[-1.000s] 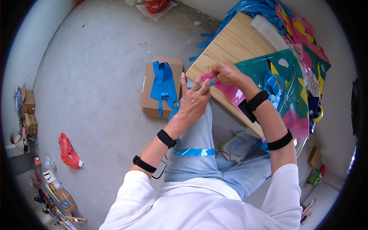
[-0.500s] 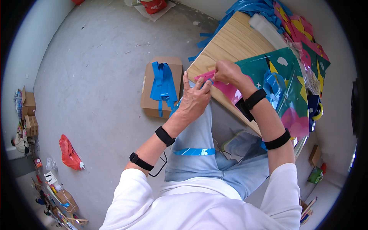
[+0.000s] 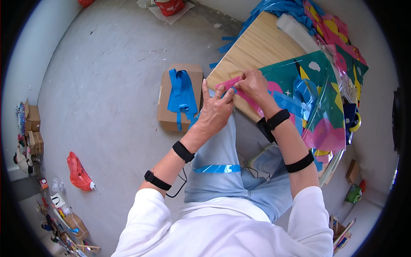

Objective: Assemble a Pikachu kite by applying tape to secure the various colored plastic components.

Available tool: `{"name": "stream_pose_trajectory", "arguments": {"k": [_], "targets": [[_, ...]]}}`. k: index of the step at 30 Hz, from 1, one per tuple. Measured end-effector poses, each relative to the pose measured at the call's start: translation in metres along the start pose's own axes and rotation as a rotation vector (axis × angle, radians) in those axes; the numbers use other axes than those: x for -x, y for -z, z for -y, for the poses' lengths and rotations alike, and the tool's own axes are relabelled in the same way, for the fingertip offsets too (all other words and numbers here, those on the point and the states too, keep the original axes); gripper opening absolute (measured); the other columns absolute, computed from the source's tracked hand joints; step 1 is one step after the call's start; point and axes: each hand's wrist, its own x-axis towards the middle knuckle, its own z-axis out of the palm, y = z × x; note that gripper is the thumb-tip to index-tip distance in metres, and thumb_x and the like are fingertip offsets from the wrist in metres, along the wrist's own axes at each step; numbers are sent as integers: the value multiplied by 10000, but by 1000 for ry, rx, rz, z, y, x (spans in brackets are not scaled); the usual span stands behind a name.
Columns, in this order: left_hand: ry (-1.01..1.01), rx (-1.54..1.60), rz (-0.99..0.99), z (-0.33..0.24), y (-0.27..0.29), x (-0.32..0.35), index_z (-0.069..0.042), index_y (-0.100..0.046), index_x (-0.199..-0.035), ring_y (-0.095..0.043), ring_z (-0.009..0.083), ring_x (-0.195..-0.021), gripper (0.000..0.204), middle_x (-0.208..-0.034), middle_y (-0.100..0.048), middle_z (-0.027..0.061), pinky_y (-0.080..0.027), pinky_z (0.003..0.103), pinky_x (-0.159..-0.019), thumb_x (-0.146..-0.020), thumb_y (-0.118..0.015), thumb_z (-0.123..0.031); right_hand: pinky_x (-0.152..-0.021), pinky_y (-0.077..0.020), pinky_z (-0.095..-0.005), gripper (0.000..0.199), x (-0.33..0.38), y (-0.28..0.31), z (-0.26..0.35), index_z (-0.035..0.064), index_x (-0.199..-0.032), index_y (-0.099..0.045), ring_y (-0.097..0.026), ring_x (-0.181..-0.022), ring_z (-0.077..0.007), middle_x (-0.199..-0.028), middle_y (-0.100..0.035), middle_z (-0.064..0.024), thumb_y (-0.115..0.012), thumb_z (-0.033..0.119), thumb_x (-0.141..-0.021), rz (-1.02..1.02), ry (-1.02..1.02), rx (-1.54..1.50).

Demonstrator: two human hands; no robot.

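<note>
A glossy printed sheet (image 3: 282, 70), green with pink and yellow shapes, lies on the wooden tabletop (image 3: 252, 47). Its narrow pink corner (image 3: 227, 83) is between my hands at the table's near-left edge. My left hand (image 3: 213, 112) is bent over that corner, pinching a small bit of blue strip (image 3: 228, 92), while one finger sticks out straight. Just right of it, my right hand (image 3: 255, 87) is closed in a pinch against the pink edge; what lies between its fingertips is hidden. A loose, shiny blue strip (image 3: 293, 105) lies across the sheet beside my right forearm.
Left of my knee, a cardboard box (image 3: 167, 111) carries a bundle of blue strips (image 3: 182, 92). Another blue strip (image 3: 216, 169) lies across my thigh. More blue strips (image 3: 278, 6) are heaped behind the table. A red plastic bag (image 3: 78, 171) is on the floor.
My right forearm has shifted left and its wrist lowered, the fingers staying at the pink corner. The blue strip on the sheet has spread out. My left hand has hardly moved.
</note>
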Motion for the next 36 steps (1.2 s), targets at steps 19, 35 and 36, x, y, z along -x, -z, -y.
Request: {"name": "stream_pose_trajectory", "arguments": {"k": [19, 35, 36], "targets": [[27, 28, 91, -3, 12, -2, -35, -600, -1185, -446, 243, -1250, 481, -1266, -509, 35, -147, 668, -1087, -720, -714, -75, -738, -530, -465, 171, 33, 3, -31, 44, -816, -651, -644, -888, -366, -885, -661, -176, -651, 195, -737, -421, -65, -138], [152, 128, 58, -7, 32, -10, -84, -600, -1152, -550, 269, -1138, 431, -1154, -614, 79, -192, 691, -1058, -743, -736, -102, -778, -530, -450, 209, 151, 50, -218, 7, -859, -621, -649, -897, -383, -953, -656, -223, -647, 175, -737, -561, -551, 186], [145, 121, 49, -10, 35, -9, -84, -600, -1152, -550, 269, -1138, 431, -1154, -614, 79, -192, 691, -1058, -743, -736, -102, -756, -529, -455, 155, 151, 49, -222, 10, -810, -629, -654, -878, -384, -899, -662, -220, -608, 143, -734, -599, -509, 189]]}}
